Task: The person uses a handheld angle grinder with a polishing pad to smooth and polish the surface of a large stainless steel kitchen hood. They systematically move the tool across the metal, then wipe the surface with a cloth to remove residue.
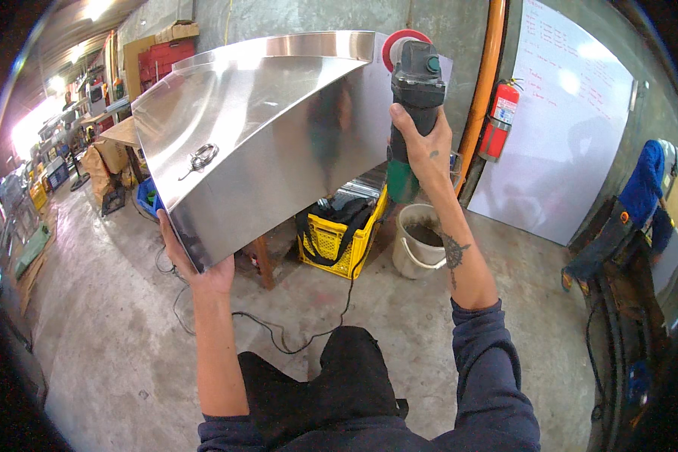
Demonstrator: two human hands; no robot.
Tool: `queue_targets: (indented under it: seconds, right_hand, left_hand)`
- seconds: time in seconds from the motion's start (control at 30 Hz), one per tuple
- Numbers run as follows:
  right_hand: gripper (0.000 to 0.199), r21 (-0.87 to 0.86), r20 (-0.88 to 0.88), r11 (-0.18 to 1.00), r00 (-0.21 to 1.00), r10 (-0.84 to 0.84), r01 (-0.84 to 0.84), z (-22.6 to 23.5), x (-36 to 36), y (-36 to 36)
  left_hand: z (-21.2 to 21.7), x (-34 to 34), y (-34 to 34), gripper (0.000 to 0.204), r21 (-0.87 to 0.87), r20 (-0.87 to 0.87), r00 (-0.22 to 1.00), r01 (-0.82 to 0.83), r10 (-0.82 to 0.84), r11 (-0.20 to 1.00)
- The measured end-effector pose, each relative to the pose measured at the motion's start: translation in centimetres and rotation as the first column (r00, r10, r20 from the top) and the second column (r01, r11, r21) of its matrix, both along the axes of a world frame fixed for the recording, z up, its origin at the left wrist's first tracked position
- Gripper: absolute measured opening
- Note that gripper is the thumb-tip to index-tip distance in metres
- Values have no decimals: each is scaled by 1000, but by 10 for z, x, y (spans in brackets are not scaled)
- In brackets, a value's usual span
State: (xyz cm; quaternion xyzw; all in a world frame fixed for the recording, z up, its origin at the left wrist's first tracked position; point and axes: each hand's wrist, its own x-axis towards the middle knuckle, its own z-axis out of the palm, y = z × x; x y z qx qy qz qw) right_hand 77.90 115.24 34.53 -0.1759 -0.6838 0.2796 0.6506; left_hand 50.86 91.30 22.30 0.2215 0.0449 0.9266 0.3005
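A large curved sheet of polished stainless steel [256, 128] is held up in front of me, with a small wire latch on its face. My left hand [196, 267] grips its lower left corner from below. My right hand [422, 143] is wrapped around the dark body of an angle grinder [416, 79], held upright. The grinder's red disc [398, 44] sits at the sheet's upper right edge; I cannot tell whether they touch. A black power cord [294, 339] trails across the floor below.
A yellow plastic crate [335, 241] and a white bucket [422, 241] stand on the concrete floor beyond my knees. A red fire extinguisher [501, 120] hangs by an orange pipe [484, 83]. A whiteboard [572, 128] leans at right. Cluttered benches line the left.
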Motion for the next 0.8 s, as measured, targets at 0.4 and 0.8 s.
queue_targets:
  seconds: [0.4, 0.8]
  right_hand:
    - [61, 26, 93, 999, 995, -41, 39, 6, -2, -10]
    - [64, 44, 135, 998, 990, -50, 44, 8, -1, -14]
  left_hand:
    - [-2, -4, 2, 40, 43, -22, 1000, 3, -2, 999]
    - [6, 3, -1, 40, 27, -7, 1000, 12, -12, 1000]
